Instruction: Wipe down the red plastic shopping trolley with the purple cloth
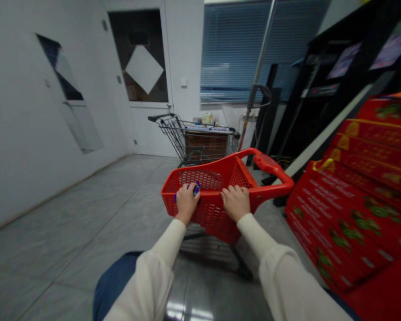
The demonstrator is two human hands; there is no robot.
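A red plastic shopping cart (211, 191) with a mesh basket stands on small wheels right in front of me. My left hand (187, 203) grips the near rim of the basket. A small blue object (196, 190) shows at that hand's fingers and on its far side, and I cannot tell whether the hand holds it. My right hand (235, 203) is curled over the same rim, a little to the right. Both cream sleeves reach down from the bottom of the view.
Stacked red printed cartons (350, 191) lean along the right side, with black display units (341, 76) behind them. A wire shopping cart (197, 138) holding a brown box stands ahead by a white door (143, 76). A white wall runs along the left of the grey tile floor (87, 223).
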